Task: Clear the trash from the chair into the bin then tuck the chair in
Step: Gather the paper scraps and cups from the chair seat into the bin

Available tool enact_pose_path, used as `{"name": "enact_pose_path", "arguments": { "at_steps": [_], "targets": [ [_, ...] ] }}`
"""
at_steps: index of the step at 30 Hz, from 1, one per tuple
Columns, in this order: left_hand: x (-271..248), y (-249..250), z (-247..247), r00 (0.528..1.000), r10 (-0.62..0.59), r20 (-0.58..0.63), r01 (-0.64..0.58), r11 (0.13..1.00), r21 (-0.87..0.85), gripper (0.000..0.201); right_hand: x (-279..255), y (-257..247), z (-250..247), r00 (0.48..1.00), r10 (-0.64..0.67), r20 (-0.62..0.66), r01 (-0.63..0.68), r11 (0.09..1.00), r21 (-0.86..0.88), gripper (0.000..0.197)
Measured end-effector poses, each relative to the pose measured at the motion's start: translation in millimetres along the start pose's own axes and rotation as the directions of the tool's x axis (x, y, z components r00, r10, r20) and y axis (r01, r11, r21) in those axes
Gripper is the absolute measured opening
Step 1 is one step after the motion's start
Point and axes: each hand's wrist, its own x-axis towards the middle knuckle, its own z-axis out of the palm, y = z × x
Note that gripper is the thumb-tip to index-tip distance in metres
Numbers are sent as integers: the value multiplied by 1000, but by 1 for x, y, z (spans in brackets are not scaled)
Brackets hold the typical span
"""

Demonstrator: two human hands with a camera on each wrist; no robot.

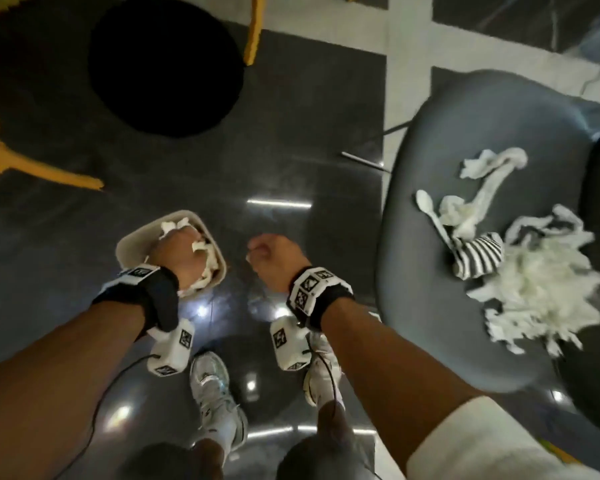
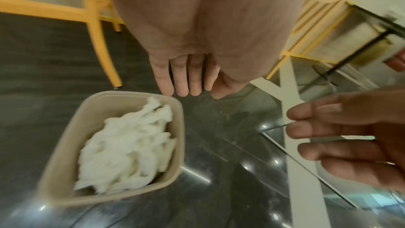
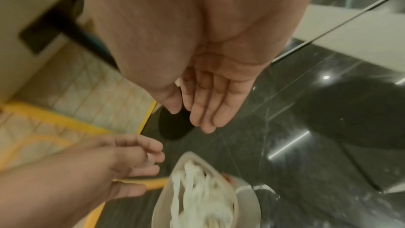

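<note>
Both hands (image 1: pixel 222 251) empty, fingers loosely extended over the bin (image 2: pixel 65 153), apparently clear of its rim.

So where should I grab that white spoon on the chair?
Take the spoon by its bowl end, coming down from above on the chair's open left side. The bowl lies bare on the seat, while the handle runs under the tissue and striped wrapper. Pinch it with the right hand.

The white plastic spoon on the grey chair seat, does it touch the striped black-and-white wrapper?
Touching. The head view shows the white plastic spoon with its handle end meeting the striped black-and-white wrapper.
</note>
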Motion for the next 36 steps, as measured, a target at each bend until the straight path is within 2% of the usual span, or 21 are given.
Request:
{"name": "enact_pose_path", "arguments": {
  "at_steps": [3,6,10,14,16,18,19,22,24,26,28,30,31,33,36],
  "targets": [
    [-7,91,2,989,145,20,-145,989,24,39,-28,32,-68,985,61,-160,-35,987,158,21],
    [-17,186,28,944,330,29,-331,943,29,41,-54,73,-131,953,117,-278,-46,967,249,5],
    [-39,297,79,807,577,128,-590,791,161,60,-79,137,-203,923,132,-361,-30,961,274,8],
    [-48,377,129,660,707,253,-744,568,352,82,-89,198,-265,884,166,-438,-23,950,313,23],
    [-41,398,148,626,715,313,-764,481,429,93,-90,222,-291,879,161,-449,-17,951,308,22],
    [-34,409,161,628,689,360,-758,439,482,92,-90,236,-312,879,138,-457,-21,968,251,20],
    [-32,412,165,630,679,376,-755,424,500,83,-89,242,-320,882,119,-455,-31,980,196,21],
    [-24,412,172,608,685,402,-768,379,516,39,-80,250,-343,885,19,-465,-65,994,-83,35],
    [-20,405,171,588,708,391,-787,389,479,28,-68,252,-355,885,-81,-458,-51,962,-269,50],
    [-17,395,168,568,731,378,-802,388,455,26,-53,249,-366,880,-193,-434,-25,894,-448,67],
    [-16,388,165,571,723,388,-796,373,477,29,-35,246,-376,904,-246,-351,-6,812,-583,87],
    [-18,385,160,606,678,416,-772,374,514,33,-18,244,-382,951,-197,-237,-7,754,-657,101],
    [-19,383,158,633,656,412,-754,402,519,35,-11,247,-383,970,-154,-189,-13,739,-674,101],
    [-21,381,153,699,631,337,-704,522,481,35,-2,250,-383,981,-124,-151,-9,744,-668,87],
    [-26,385,145,825,538,172,-563,760,324,33,-3,248,-383,958,-206,-202,35,778,-627,48]
  ]
}}
